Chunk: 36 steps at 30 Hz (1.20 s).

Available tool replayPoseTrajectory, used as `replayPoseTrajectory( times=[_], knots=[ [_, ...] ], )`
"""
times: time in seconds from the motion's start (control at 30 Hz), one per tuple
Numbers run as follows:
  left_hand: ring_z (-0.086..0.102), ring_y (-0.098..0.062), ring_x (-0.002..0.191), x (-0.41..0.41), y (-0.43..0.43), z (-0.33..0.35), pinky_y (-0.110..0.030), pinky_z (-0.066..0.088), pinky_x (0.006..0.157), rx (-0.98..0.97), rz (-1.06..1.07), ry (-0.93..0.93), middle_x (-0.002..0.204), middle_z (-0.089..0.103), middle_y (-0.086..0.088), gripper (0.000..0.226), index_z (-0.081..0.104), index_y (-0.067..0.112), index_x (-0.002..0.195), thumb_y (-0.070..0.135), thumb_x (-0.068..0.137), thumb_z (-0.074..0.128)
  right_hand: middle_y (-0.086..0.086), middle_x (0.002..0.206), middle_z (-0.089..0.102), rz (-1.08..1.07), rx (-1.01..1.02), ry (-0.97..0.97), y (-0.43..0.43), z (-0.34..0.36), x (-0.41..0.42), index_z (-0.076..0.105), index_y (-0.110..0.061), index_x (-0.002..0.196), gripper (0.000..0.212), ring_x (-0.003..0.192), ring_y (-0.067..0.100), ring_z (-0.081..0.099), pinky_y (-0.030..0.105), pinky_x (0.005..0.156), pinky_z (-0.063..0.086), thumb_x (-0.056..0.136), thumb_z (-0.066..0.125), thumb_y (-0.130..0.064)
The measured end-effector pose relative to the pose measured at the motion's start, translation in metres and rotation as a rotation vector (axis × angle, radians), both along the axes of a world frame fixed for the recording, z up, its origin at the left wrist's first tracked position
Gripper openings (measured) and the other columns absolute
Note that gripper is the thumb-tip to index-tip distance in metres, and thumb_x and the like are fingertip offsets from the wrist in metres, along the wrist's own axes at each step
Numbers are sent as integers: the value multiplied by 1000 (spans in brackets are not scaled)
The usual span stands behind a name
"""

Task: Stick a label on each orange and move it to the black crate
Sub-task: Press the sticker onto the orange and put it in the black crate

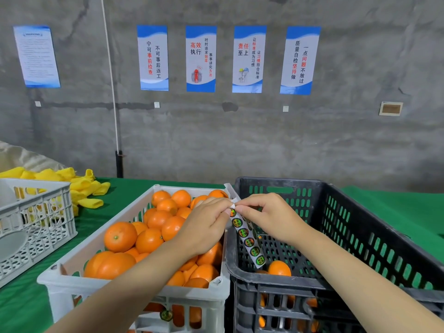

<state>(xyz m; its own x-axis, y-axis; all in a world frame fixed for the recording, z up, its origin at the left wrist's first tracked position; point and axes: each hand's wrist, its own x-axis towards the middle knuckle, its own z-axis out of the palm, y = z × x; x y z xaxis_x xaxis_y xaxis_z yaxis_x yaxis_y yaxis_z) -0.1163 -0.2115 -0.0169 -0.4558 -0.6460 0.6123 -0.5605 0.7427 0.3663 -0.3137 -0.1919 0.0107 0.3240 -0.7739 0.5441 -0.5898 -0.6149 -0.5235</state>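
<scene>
A white crate (101,239) in the centre is heaped with oranges (149,239). To its right stands the black crate (374,227), with an orange (280,267) lying at its bottom. My left hand (204,224) and my right hand (271,217) meet above the seam between the two crates. Both pinch the top end of a strip of round labels (247,239), which hangs down over the black crate's left wall. One label (166,315) is stuck on the white crate's front.
A second white crate (36,222) stands at the left on the green table (120,193). Yellow foam fruit sleeves (81,188) are piled behind it. A grey concrete wall with posters rises behind the table.
</scene>
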Motion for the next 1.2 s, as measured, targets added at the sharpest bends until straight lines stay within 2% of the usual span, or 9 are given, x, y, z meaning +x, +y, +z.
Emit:
replayPoseTrajectory(
  times=[0.17, 0.33, 0.43, 0.5, 0.77, 0.97, 1.03, 1.13, 1.2],
  knots=[
    [53, -17, 94, 0, 1, 0, -46, 43, 88, 14, 1, -2, 91, 62, 4, 28, 63, 17, 96, 27, 98, 36, -18, 94, 74, -18, 4, 20, 1, 1, 1, 78, -27, 103, 18, 90, -2, 66, 17, 79, 52, 97, 60, -27],
    [55, -15, 97, 0, 2, 0, -45, 45, 88, 55, 7, 14, 98, 65, 2, 32, 64, 17, 105, 29, 99, 35, -10, 81, 73, -36, 10, 28, 2, 1, 0, 77, -25, 92, 20, 76, 7, 66, 29, 73, 55, 98, 58, -27],
    [55, -17, 95, 1, 3, 0, -46, 45, 85, 74, -9, 20, 94, 64, -1, 30, 64, 16, 103, 27, 99, 36, -20, 88, 73, -9, 4, 18, 2, 0, 1, 78, -29, 101, 15, 84, -2, 67, 15, 74, 52, 94, 65, -29],
    [55, -18, 93, 1, 4, 1, -47, 45, 83, 80, -18, 29, 92, 63, -1, 30, 63, 15, 102, 28, 100, 36, -20, 88, 74, 0, 12, 7, 2, 0, 1, 78, -30, 102, 15, 84, -1, 68, 13, 74, 51, 94, 66, -29],
    [55, -17, 91, 0, 6, 2, -47, 46, 82, 92, -51, 57, 90, 62, 1, 27, 63, 16, 99, 26, 100, 38, -11, 88, 76, -8, 63, 5, 3, 2, 0, 79, -29, 99, 17, 84, 8, 70, 36, 81, 57, 97, 62, -29],
    [54, -15, 87, 1, 8, 4, -47, 46, 79, 89, -48, 63, 85, 59, 2, 26, 62, 16, 96, 26, 101, 38, -19, 92, 75, 9, 85, -7, 3, 2, 0, 79, -29, 101, 15, 89, -1, 69, 30, 84, 56, 95, 65, -30],
    [54, -15, 88, 1, 7, 3, -46, 46, 80, 88, -53, 65, 86, 60, 2, 23, 62, 16, 96, 21, 103, 41, -15, 92, 76, 11, 94, -6, 3, 2, 0, 79, -28, 100, 17, 88, 4, 70, 33, 83, 56, 96, 63, -30],
    [55, -14, 89, 0, 7, 3, -46, 46, 81, 101, -44, 66, 87, 61, 1, 21, 62, 16, 98, 17, 104, 43, -2, 85, 75, -2, 77, 4, 3, 1, 0, 79, -28, 93, 20, 82, 22, 69, 41, 79, 56, 97, 59, -31],
    [54, -15, 87, -1, 8, 3, -48, 46, 79, 112, -40, 76, 86, 61, -1, 22, 62, 15, 97, 20, 104, 42, -7, 80, 74, -16, 48, -5, 3, 1, 1, 78, -30, 87, 20, 76, 17, 68, 38, 74, 57, 95, 60, -28]
  ],
)
